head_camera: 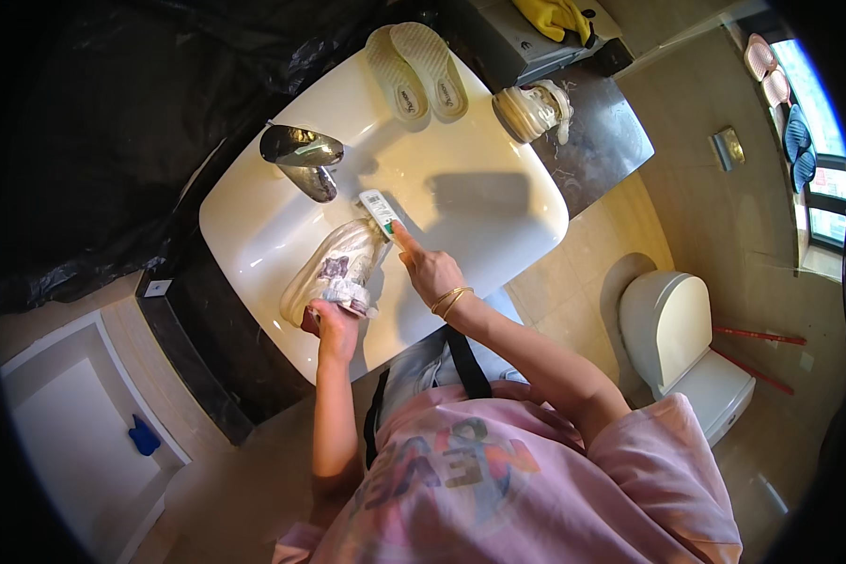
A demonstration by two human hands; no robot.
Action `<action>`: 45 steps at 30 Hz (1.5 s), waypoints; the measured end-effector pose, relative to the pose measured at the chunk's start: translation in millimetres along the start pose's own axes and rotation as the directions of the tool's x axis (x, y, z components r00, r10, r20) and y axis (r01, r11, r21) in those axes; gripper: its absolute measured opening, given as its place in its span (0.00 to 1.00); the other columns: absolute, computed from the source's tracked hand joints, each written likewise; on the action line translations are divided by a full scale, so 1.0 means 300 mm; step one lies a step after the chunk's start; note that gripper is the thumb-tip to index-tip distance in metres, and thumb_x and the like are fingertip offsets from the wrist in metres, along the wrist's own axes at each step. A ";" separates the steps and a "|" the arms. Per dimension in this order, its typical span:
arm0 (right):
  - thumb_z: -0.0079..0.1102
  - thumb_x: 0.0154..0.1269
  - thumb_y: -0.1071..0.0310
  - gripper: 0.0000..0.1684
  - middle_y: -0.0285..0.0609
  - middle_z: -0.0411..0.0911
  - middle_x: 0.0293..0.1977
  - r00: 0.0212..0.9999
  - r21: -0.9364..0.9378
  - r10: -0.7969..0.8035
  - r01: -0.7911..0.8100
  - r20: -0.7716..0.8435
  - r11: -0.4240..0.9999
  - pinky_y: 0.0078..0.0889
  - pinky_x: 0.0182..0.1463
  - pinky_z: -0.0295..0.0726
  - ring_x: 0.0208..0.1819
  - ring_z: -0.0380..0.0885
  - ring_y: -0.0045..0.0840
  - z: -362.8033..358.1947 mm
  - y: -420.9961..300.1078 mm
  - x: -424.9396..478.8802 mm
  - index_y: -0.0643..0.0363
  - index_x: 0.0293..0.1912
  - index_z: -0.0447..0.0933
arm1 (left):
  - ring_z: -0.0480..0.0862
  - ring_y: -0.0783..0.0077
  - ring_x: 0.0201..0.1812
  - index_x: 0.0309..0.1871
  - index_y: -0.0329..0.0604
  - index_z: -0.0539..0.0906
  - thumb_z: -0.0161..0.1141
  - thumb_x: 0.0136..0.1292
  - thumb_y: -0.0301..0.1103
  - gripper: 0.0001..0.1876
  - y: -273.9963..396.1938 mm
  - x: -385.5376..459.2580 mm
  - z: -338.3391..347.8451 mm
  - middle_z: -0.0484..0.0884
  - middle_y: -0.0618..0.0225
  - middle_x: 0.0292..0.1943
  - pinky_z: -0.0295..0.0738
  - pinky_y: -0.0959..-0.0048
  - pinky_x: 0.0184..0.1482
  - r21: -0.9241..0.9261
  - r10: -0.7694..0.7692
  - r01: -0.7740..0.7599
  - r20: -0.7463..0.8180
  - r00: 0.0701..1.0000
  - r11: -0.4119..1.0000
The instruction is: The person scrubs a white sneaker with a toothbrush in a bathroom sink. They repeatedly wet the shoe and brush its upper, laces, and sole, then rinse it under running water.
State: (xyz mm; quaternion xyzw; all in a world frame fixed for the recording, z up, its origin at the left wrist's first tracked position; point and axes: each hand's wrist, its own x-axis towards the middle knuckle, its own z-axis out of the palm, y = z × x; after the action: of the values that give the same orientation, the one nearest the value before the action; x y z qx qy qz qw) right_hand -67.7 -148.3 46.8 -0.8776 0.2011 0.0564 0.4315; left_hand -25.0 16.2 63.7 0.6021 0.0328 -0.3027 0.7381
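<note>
A white sneaker (pixel 340 266) with a strap and a star patch is tilted over the white washbasin (pixel 490 250). My left hand (pixel 335 330) grips it at the heel end. In my right hand (pixel 428 266) is a white scrubbing brush (pixel 381 215), its forefinger stretched along the back; the brush's head touches the toe of the sneaker. The bristles are mostly hidden. A metal faucet (pixel 302 151) stands at the basin's left side. Two pale insoles (pixel 426 70) lie on the far rim. A second white sneaker (pixel 532 109) rests at the basin's right corner.
A dark stone counter (pixel 596 141) borders the basin, with a grey box (pixel 529 39) and a yellow cloth (pixel 553 17) behind. Black plastic sheeting (pixel 106 127) covers the area at left. A white toilet (pixel 670 331) stands on the right.
</note>
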 end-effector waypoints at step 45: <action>0.54 0.50 0.38 0.38 0.38 0.71 0.22 0.919 0.787 0.137 -0.387 0.369 0.481 0.19 0.19 0.64 0.18 0.67 0.18 0.030 0.100 0.139 0.65 0.43 0.69 | 0.75 0.62 0.49 0.53 0.31 0.64 0.44 0.65 0.37 0.19 0.025 0.087 0.020 0.72 0.55 0.49 0.71 0.65 0.51 -0.676 -0.538 0.412 0.027 0.842 0.611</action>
State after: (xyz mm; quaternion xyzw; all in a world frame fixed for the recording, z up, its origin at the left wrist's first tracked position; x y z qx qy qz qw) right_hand -41.1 -170.4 7.9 -0.4989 0.2779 0.1300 0.8106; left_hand -2.1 0.9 61.1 0.2963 0.3624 -0.4012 0.7874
